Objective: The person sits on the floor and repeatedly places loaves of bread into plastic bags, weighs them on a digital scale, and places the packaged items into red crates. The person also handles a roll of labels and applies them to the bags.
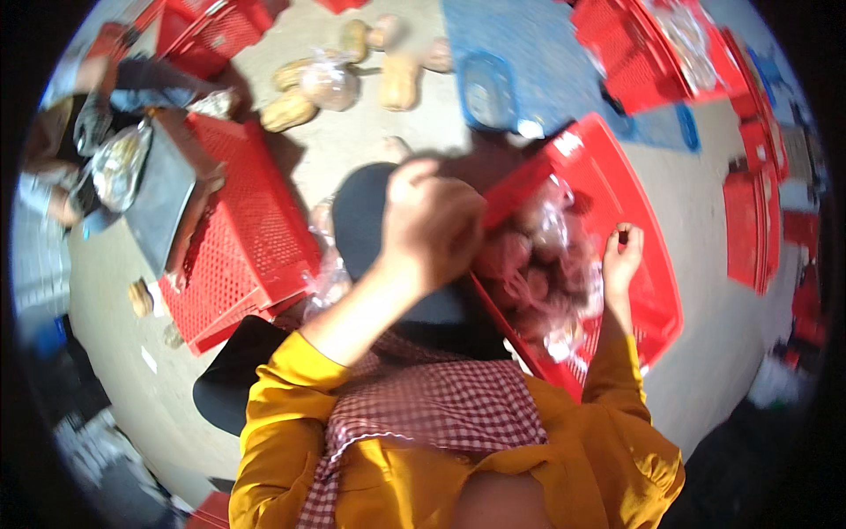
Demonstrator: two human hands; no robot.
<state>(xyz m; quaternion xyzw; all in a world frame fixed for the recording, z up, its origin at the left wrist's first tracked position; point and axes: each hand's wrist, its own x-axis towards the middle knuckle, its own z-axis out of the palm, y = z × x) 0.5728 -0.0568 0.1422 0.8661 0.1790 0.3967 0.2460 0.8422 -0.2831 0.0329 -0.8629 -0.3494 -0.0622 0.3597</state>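
My left hand [433,221] is raised in front of my body, blurred, with its fingers curled. Its palm side is hidden, so any held thing cannot be made out. Lower right, my right hand [623,254] hovers over the inner side of a tilted red plastic crate [644,284]. Its fingers are bent in towards the thumb around a small dark gap, with no held object visible. Clear plastic bags [555,218] of roundish produce lie inside that crate. Beneath my left hand is dark clothing [360,218] over my legs, beside a red checked apron [436,403].
At left, a person's gloved hand [92,125] is near a bagged item [122,165] by a grey board [165,185] leaning on red crates [251,211]. Squashes [399,82] and a bagged one [328,82] lie on the floor. More red crates [634,59] stand far right.
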